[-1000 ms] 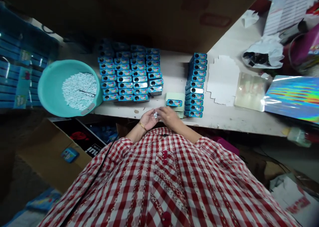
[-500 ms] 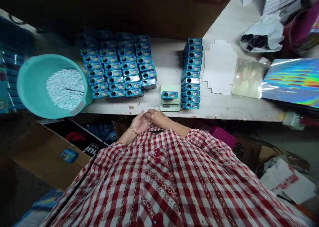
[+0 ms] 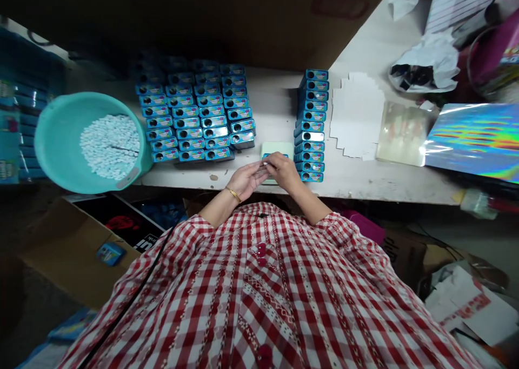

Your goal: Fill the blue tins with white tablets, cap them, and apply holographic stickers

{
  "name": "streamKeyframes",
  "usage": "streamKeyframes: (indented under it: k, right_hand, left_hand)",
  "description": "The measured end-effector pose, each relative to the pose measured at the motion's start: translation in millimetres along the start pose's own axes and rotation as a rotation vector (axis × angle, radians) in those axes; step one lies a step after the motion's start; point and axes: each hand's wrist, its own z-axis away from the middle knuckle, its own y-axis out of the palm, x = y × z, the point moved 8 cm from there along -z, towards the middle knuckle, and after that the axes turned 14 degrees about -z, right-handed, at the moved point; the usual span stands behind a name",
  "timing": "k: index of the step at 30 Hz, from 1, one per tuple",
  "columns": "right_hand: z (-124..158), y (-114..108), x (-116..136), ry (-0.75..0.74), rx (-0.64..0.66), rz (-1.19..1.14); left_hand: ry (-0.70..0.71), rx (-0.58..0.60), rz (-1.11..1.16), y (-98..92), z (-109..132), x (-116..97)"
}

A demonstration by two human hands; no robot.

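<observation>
Pale workshop bench (image 3: 365,177) seen from above, with the wearer's red-and-white checked shirt (image 3: 263,304) filling the lower half. Both hands meet at the near edge of the bench, over a small pale green scale (image 3: 279,146). A little blue box (image 3: 275,155) sits on the scale, mostly hidden behind the fingers. The left hand (image 3: 248,179), with a gold bangle at the wrist, lies loosely open, palm up and fingers stretched towards the right. The right hand (image 3: 284,172) is curled, its fingertips touching those of the left; whether they pinch anything is too small to tell. Just left of the scale stand neat rows of blue boxes (image 3: 194,115), and just right of it is a single column of blue boxes (image 3: 312,126). At far left a teal basin (image 3: 52,142) holds white pellets (image 3: 109,145). Flat white card cutouts (image 3: 357,120) and a shiny rainbow sheet (image 3: 474,136) lie to the right.
</observation>
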Motion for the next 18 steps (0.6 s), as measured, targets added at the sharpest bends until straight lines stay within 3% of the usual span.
streamKeyframes:
  k: [4,8,13,18]
  right_hand:
    - [-10.8,-3.6,-14.1,0.048,0.076,0.200]
    - [-12.7,1.7,-15.8,0.033,0.139,0.318]
    - [-12.7,1.1,-19.4,0.043,0.141,0.309]
    - [-13.2,-1.7,-18.5,-0.024,0.078,0.234]
  left_hand:
    - [0.052,-0.145,-0.067,-10.0,-12.7,-11.6]
    - [0.165,-0.273,-0.081,-41.8,-8.5,-36.0]
    - [0.372,-0.506,-0.032,-115.1,12.9,-82.8]
    - [0.547,-0.773,0.027,-195.5,54.3,-124.1]
